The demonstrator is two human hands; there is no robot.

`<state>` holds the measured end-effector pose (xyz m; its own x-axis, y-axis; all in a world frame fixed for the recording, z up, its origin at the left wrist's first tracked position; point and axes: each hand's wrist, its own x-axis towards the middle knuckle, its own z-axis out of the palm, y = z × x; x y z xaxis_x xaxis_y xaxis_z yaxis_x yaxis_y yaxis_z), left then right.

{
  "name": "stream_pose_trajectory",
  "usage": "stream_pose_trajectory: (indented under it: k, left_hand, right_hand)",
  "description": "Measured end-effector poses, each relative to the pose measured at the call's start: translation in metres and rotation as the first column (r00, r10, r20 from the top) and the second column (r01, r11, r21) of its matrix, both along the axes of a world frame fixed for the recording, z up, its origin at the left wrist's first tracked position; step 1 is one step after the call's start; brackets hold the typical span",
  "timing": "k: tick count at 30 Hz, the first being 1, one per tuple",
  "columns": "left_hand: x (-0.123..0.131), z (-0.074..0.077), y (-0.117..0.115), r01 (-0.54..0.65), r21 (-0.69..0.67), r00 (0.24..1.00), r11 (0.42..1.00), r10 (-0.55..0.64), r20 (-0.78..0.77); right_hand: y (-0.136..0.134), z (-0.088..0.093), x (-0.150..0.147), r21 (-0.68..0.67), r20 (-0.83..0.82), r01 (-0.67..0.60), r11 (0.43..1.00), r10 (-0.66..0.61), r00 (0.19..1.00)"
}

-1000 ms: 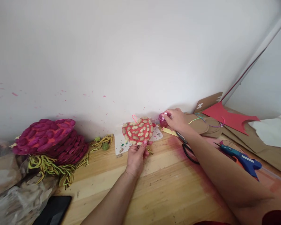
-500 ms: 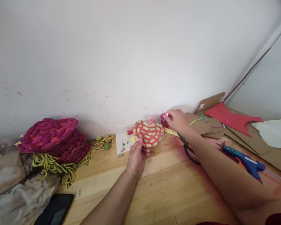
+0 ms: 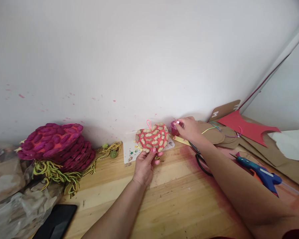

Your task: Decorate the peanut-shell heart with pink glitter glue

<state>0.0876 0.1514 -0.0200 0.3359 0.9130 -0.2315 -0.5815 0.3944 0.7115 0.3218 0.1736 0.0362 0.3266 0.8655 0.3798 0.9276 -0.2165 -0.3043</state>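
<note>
While right hand [image 3: 188,128] bends over pink cup [image 3: 175,130], grip unclear, left hand [image 3: 144,165] pinches peanut-covered heart [image 3: 153,136] by its lower edge, tilted more upright than before.

The peanut-shell ornament [image 3: 153,136] looks rough and matt, the cup [image 3: 173,129] smooth, translucent plastic. The counter [image 3: 169,192] is smooth wood, faintly shiny; the bag [image 3: 20,214] crinkled, glossy plastic; the cut-outs [image 3: 211,135] matt brown cardboard.

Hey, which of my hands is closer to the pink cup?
Right: your right hand is at the rim of the pink cup; your left hand, to the cup's left, holds the peanut-covered piece.
</note>
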Motion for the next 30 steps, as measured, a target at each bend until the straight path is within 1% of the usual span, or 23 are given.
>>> stream_pose_trajectory:
  k: [5,8,15,16,20,24,27,30]
  left_hand:
    - [0.0,-0.001,0.0,-0.022,-0.004,1.0,1.0,0.022,-0.02]
    - [0.001,-0.001,0.0,-0.028,0.0,0.999,1.0,0.028,-0.033]
    - [0.002,-0.003,0.001,-0.044,0.011,0.998,0.999,0.045,-0.047]
    - [0.002,-0.004,0.001,-0.044,0.015,0.998,0.999,0.045,-0.049]
    - [0.002,-0.005,0.002,-0.042,0.023,0.997,0.999,0.044,-0.057]
    - [0.002,-0.005,0.002,-0.045,0.036,0.996,0.998,0.048,-0.076]
    - [0.002,-0.006,0.002,-0.048,0.053,0.994,0.997,0.053,-0.099]
    - [0.002,-0.005,0.001,-0.05,0.068,0.991,0.996,0.058,-0.121]
  right_hand:
    - [-0.001,0.004,0.0,-0.008,-0.006,0.011,1.0,-0.011,1.0]
    - [-0.002,0.007,-0.001,-0.042,-0.013,0.003,0.999,-0.004,1.0]
    - [-0.004,0.006,-0.003,-0.042,-0.009,-0.005,0.999,0.005,1.0]
    - [-0.003,0.006,-0.002,-0.031,-0.013,-0.001,1.0,0.001,1.0]
    - [-0.002,0.006,0.004,0.085,-0.045,0.047,0.995,-0.043,0.998]
    - [-0.002,0.005,0.007,0.081,-0.06,0.063,0.995,-0.058,0.996]
    - [-0.003,0.006,0.006,0.135,-0.076,0.071,0.988,-0.061,0.995]
    - [-0.003,0.007,0.007,0.086,-0.06,0.088,0.992,-0.083,0.995]
